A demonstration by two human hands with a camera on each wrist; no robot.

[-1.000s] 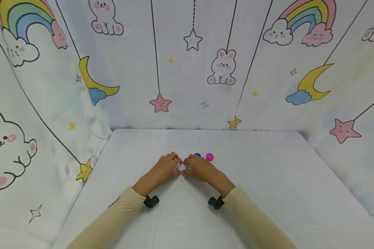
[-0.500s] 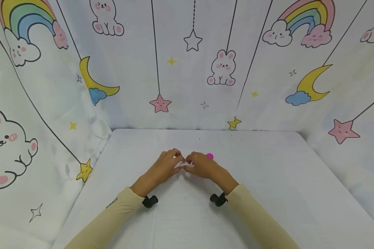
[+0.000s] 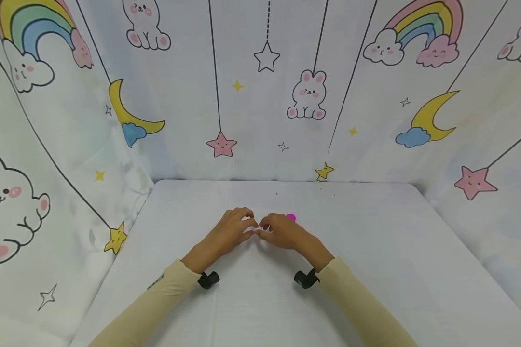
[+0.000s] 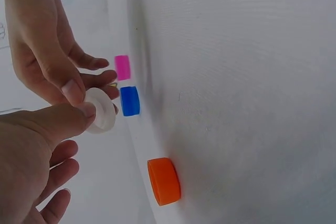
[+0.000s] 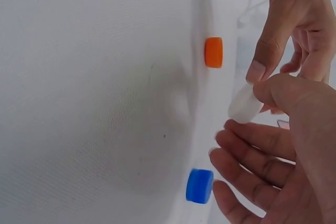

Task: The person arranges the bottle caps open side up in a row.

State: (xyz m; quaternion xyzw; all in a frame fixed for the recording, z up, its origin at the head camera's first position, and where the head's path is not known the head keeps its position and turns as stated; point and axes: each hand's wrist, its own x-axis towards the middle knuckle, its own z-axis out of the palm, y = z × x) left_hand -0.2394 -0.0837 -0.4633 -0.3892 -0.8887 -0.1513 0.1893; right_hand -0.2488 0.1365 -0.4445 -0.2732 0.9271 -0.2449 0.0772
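Both hands meet over the middle of the table, holding a white round bottle cap [image 4: 103, 113] between them. My left hand [image 3: 231, 231] pinches one edge with thumb and fingers. From the other side, my right hand [image 3: 283, 232] grips it, with the thumb on the near face. In the right wrist view the white cap [image 5: 244, 105] is tilted, held above the table. Beyond my right hand sits a pink cap [image 4: 122, 67], and beside it a blue cap [image 4: 129, 101]. An orange cap [image 4: 164, 181] lies on the left hand's side. Fingers hide blue and orange in the head view.
The white-covered table [image 3: 351, 270] reaches back to a cloth backdrop [image 3: 265, 106] printed with rabbits, stars, moons and rainbows. Cloth also hangs at both sides. A black wrist camera [image 3: 209, 280] sits under the left wrist, another black camera [image 3: 306, 278] under the right.
Both hands have shifted slightly to the back and tightened together over the white cap. My right hand now covers the blue cap and part of the pink one in the head view.
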